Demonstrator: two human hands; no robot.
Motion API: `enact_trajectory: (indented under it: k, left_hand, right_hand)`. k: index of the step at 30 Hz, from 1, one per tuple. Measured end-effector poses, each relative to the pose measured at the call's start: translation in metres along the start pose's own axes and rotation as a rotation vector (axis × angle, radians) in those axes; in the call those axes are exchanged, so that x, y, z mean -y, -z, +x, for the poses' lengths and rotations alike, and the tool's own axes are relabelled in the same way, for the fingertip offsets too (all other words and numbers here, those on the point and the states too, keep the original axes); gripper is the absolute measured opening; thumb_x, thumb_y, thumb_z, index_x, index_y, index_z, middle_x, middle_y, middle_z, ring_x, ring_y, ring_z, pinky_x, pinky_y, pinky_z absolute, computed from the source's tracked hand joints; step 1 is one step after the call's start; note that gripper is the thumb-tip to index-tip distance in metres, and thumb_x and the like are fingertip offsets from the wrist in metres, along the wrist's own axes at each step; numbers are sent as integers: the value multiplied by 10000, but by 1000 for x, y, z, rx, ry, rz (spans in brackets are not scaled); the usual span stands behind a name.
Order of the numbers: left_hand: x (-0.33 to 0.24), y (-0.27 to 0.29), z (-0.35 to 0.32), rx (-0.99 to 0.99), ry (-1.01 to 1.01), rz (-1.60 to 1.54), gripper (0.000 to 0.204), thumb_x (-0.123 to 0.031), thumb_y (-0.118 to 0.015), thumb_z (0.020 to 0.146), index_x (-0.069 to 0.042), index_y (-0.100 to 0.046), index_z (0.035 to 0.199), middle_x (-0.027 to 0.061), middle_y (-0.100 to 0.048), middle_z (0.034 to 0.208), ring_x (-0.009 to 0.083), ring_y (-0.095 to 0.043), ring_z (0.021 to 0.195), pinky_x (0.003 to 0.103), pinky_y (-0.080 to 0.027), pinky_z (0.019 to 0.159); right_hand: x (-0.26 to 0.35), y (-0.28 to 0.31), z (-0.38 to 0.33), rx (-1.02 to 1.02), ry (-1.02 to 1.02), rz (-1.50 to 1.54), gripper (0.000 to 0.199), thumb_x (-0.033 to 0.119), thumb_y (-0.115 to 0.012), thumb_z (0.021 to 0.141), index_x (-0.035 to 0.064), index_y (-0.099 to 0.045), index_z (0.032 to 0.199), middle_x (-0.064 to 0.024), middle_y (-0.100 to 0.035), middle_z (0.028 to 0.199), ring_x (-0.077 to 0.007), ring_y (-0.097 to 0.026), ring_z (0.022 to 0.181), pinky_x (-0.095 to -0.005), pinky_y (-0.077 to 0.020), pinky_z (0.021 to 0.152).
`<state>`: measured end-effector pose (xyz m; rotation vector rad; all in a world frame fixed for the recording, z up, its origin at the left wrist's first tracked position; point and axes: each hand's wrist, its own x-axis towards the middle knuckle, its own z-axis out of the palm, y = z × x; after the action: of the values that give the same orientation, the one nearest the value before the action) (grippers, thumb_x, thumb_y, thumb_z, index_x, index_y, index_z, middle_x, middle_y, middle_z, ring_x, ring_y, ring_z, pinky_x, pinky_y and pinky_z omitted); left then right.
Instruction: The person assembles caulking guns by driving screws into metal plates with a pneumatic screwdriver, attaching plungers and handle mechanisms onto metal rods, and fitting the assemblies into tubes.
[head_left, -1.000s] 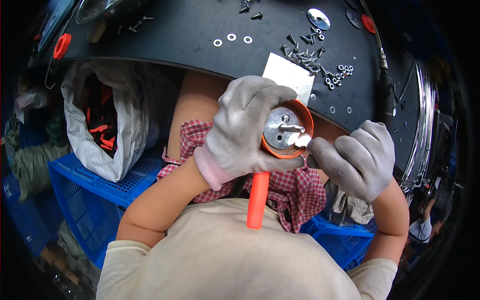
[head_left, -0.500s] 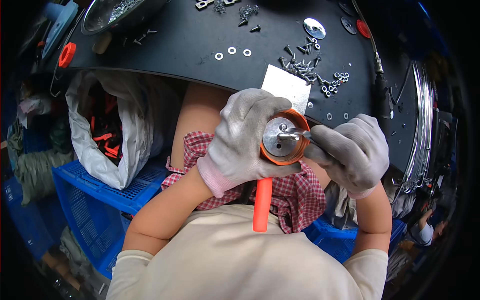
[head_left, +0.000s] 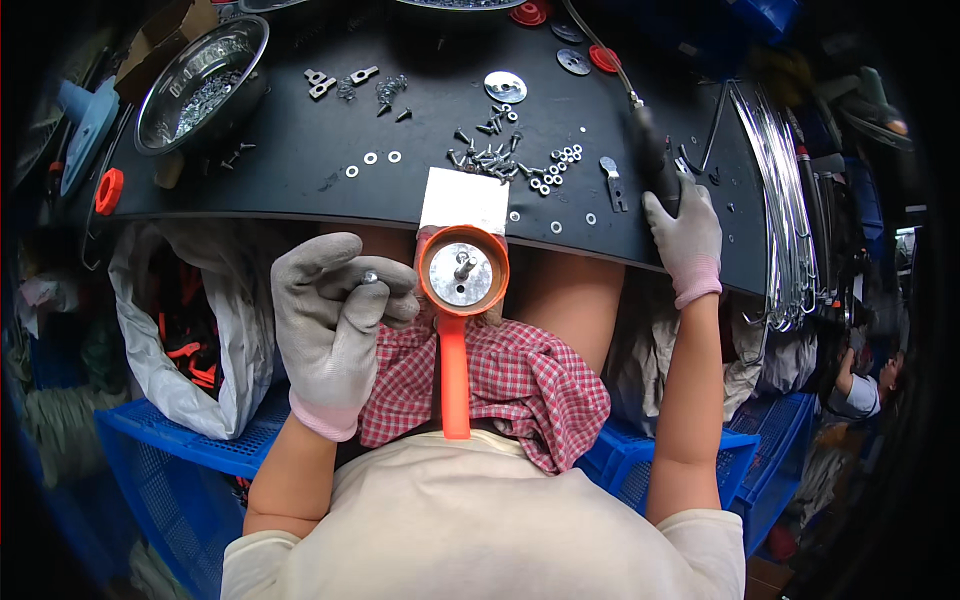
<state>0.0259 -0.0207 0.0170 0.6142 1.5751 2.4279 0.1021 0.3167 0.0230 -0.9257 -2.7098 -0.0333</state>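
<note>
An orange round part with a long handle lies on my lap, a silver disc with a stud set in its cup. My left hand, gloved grey, hovers just left of it and pinches a small metal nut between its fingertips. My right hand, also gloved, reaches out to the black table and grips a dark power tool with a cable, lying on the table's right side.
Screws, washers and nuts are scattered on the table, with a white card at its near edge. A steel bowl of screws stands at far left. Chrome wire rings hang right. Blue crates and a white bag sit below.
Both hands have left the orange part. The left hand drew back to the left with a nut. The right hand reached out to the tool on the table.
</note>
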Motion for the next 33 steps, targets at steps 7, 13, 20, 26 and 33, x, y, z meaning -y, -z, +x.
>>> enact_trajectory:
  k: [7, 13, 20, 26, 33]
  left_hand:
    - [-36, -14, -7, 108, 102, -14, 125, 41, -619, 869, 23, -611, 993, 136, -669, 966, 162, -666, 821, 263, -559, 766]
    - [-50, -51, -5, 295, 256, -91, 405, -124, -654, 876, -10, -543, 1248, 108, -662, 897, 139, -651, 782, 270, -548, 729]
    - [-57, -48, -2, 309, 187, -195, 635, -15, -614, 892, -50, -290, 1438, 133, -656, 977, 131, -623, 894, 278, -528, 803]
    - [-56, -47, -1, 208, 225, -162, 694, 24, -622, 860, -47, -262, 1449, 173, -676, 954, 221, -689, 841, 326, -584, 764]
    - [-54, -43, 6, 227, 242, -90, 678, 6, -607, 878, -24, -247, 1451, 173, -679, 948, 198, -684, 817, 299, -573, 739]
  right_hand:
    - [-14, 18, -48, 173, -156, 1862, 535, 382, -595, 913, 4, -494, 1278, -71, -608, 834, -203, -559, 676, -332, -499, 671]
    - [83, 91, -70, 13, 111, 2801, 639, 387, -605, 898, 18, -368, 1363, -119, -492, 1100, -235, -559, 924, -431, -515, 890]
    - [94, 119, -68, -31, 393, 2665, 492, 216, -651, 800, -27, -438, 1171, -51, -466, 940, -102, -553, 705, -311, -484, 732]
    - [109, 120, -75, -267, 297, 2519, 447, 226, -657, 776, 21, -445, 1112, -31, -440, 844, -101, -521, 693, -292, -474, 701]
    - [108, 110, -76, -155, 263, 2584, 435, 264, -653, 772, 49, -422, 1073, -23, -444, 793, -108, -522, 691, -295, -469, 741]
